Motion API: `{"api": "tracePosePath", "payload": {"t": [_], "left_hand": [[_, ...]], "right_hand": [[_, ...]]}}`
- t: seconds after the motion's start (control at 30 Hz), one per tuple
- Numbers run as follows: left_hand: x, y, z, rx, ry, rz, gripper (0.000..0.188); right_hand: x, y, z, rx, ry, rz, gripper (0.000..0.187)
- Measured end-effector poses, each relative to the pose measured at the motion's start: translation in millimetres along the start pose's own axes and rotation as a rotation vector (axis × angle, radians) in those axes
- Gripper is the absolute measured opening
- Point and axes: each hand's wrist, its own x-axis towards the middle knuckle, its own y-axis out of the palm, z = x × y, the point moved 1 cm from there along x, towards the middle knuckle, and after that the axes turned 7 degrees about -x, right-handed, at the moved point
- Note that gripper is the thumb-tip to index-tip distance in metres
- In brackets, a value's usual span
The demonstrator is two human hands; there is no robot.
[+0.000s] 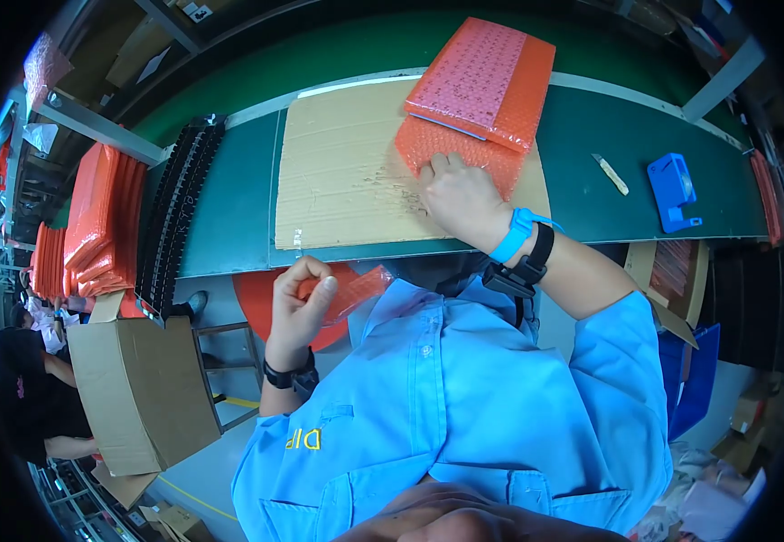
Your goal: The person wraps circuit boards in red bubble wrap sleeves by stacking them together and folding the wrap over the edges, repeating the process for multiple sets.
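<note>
My right hand (466,197) rests at the near edge of an orange bubble-wrap bag (464,152), its fingers curled onto the bag. Another orange bubble bag (478,77) with a pink patterned band lies against its far side and partly covers it. Both lie over the right part of a flat cardboard sheet (347,172). My left hand (298,303) is raised in front of the bench edge, thumb and fingers closed. From it a strip of see-through reddish bubble wrap (356,294) sticks out to the right; the gripped end is hidden.
A utility knife (611,174) and a blue tape dispenser (673,191) lie on the green bench (582,122) at right. To the left are black slotted strips (184,194), stacked orange bags (103,217) and a cardboard box (144,393). A person (35,388) is farther left.
</note>
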Motion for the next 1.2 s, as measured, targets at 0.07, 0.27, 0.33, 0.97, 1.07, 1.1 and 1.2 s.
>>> {"api": "tracePosePath", "payload": {"t": [0.07, 0.27, 0.33, 0.97, 1.07, 1.1, 1.2], "left_hand": [[2, 6, 4, 0.057, 0.048, 0.029, 0.014], [8, 13, 8, 0.083, 0.045, 0.087, 0.015], [10, 14, 10, 0.118, 0.048, 0.090, 0.013], [58, 66, 13, 0.941, 0.583, 0.198, 0.044], [70, 73, 18, 1.022, 0.571, 0.248, 0.051], [73, 73, 18, 1.023, 0.569, 0.251, 0.051], [77, 78, 17, 0.985, 0.582, 0.274, 0.052]], "right_hand": [[-1, -8, 3, 0.045, 0.031, -0.032, 0.027], [4, -5, 4, 0.060, 0.034, -0.099, 0.014], [4, -12, 7, 0.091, -0.015, -0.092, 0.014], [24, -17, -43, 0.428, -0.002, 0.090, 0.022], [4, -21, -60, 0.392, 0.145, 0.053, 0.020], [-11, -33, -67, 0.424, 0.231, -0.011, 0.019], [-58, -55, -103, 0.445, 0.420, -0.132, 0.016]]}}
